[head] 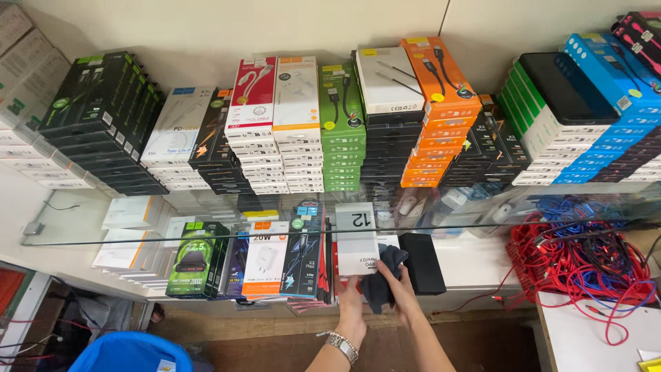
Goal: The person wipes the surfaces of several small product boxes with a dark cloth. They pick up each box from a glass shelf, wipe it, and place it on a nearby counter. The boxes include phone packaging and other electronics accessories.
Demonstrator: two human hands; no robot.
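Note:
My left hand [352, 308], with a metal watch on its wrist, grips the bottom edge of a white and grey flat box [356, 242] standing on the lower shelf. My right hand [401, 295] holds a dark blue cloth [381, 277] bunched against the box's lower right corner. A black box [422, 262] stands just right of the cloth. On the left of the white box stands a row of packaged chargers and cables [265, 257].
A glass shelf [82, 238] above carries stacks of boxed cables in black, white, green, orange and blue. Loose red and blue cables [577, 253] are piled at the lower right, beside a white sheet [592, 341]. A blue bin [131, 353] sits at the lower left.

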